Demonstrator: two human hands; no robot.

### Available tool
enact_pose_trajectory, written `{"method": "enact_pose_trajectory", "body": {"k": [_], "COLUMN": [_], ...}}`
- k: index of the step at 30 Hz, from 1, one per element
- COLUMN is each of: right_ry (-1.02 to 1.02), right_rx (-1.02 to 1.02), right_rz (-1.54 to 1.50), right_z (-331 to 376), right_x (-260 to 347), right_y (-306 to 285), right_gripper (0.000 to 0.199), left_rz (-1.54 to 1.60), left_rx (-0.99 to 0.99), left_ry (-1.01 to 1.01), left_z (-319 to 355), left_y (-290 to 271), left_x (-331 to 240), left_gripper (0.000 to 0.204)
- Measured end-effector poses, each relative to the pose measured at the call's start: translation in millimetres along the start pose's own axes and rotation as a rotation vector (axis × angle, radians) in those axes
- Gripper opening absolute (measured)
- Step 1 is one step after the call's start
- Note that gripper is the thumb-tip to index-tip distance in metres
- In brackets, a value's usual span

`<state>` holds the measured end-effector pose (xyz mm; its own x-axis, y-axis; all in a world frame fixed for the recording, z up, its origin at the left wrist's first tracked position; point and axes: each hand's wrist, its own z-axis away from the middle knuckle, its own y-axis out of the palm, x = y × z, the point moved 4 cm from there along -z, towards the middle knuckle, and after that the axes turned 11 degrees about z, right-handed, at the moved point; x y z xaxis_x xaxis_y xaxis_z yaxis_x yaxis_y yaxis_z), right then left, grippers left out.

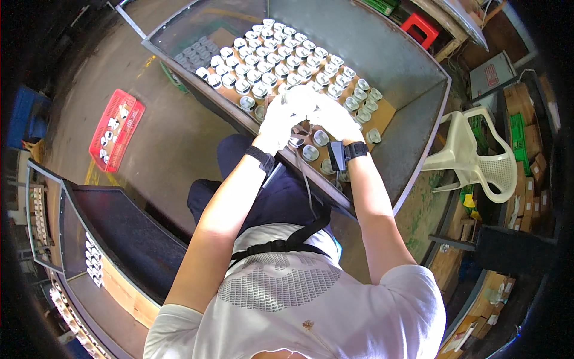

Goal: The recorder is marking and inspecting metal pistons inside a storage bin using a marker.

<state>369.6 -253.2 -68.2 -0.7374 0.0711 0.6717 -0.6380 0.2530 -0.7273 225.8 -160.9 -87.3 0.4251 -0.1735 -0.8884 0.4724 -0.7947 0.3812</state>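
My left hand [274,124] and my right hand [336,118], both in bright white gloves, meet over the near side of a metal-walled bin [388,51]. Their fingers curl inward around something whitish, which glare and the gloves keep me from making out. Rows of small white cup-shaped parts [260,90] with dark bands stand on brown cardboard [383,115] beyond the hands. A few more of these parts [310,153] sit just below them, close to the bin's near edge. Black straps circle both wrists, and a small dark box [336,157] is fixed at the right one.
To the left, a red plastic basket [95,143] on the floor holds several white parts. Another dark metal bin [128,221] stands at lower left with stacked white parts [94,260]. A cream plastic chair [457,143] is on the right, and a red stool [421,30] stands behind.
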Motion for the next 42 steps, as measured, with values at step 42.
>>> {"method": "enact_pose_trajectory", "body": {"k": [42], "right_ry": [0.040], "right_rx": [-0.155], "right_rz": [0.129], "right_z": [-5.9], "right_x": [-12.1], "right_y": [-10.9], "right_gripper": [0.039], "left_rz": [-0.147], "left_rx": [-0.115], "left_ry": [-0.167], "left_z": [3.1], "left_y": [10.7], "left_x": [-18.7], "left_gripper": [0.037]}}
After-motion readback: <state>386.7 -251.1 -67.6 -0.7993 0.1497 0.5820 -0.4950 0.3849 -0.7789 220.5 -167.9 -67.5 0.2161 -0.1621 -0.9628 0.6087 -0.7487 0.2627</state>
